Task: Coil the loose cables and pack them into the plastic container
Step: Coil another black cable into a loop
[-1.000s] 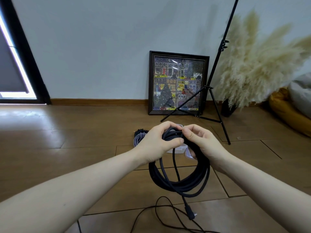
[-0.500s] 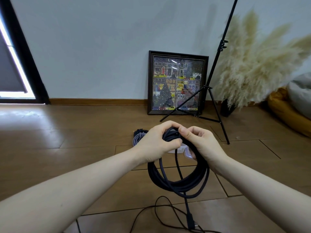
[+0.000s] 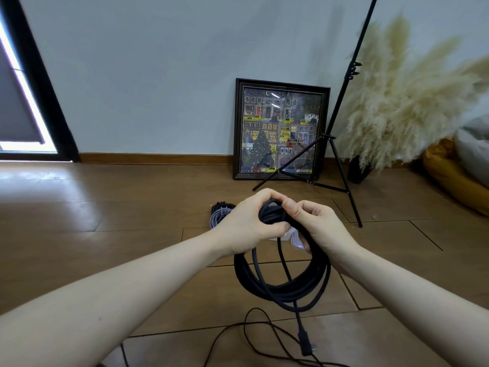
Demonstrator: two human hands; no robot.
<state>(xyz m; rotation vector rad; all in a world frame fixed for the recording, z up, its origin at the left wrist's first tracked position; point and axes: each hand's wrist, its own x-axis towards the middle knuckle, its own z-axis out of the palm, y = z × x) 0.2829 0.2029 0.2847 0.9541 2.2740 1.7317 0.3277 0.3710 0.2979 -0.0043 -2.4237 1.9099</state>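
Both hands up in front of the camera, working the top of a black cable coil (image 3: 280, 284). Left hand (image 3: 248, 223) has its fingers curled over the top of the bundle, thumb closing underneath, so it grips the gathered loops. Right hand (image 3: 317, 226) meets it from the other side: thumb presses on the top strands right against the left fingertips, remaining fingers wrapped behind the coil, holding it too. Coil hangs below both sets of fingers as a fat multi-loop ring, clear of the floor (image 3: 119, 207). One strand drops straight down from under the left thumb through the middle of the ring and ends in a connector plug (image 3: 305, 343) dangling well below the fingers. Thin loose black cable (image 3: 254, 329) lies in slack loops on the floor under the coil. Clear plastic container (image 3: 295, 238) sits on the floor behind the hands, mostly hidden; only an edge shows just under the right fingers. Another coiled cable, lilac and black (image 3: 219, 213), lies on the floor just left of the left knuckles. Farther back: framed picture (image 3: 280, 128) leaning on the wall, black tripod stand (image 3: 341, 123), pampas grass (image 3: 402, 102).
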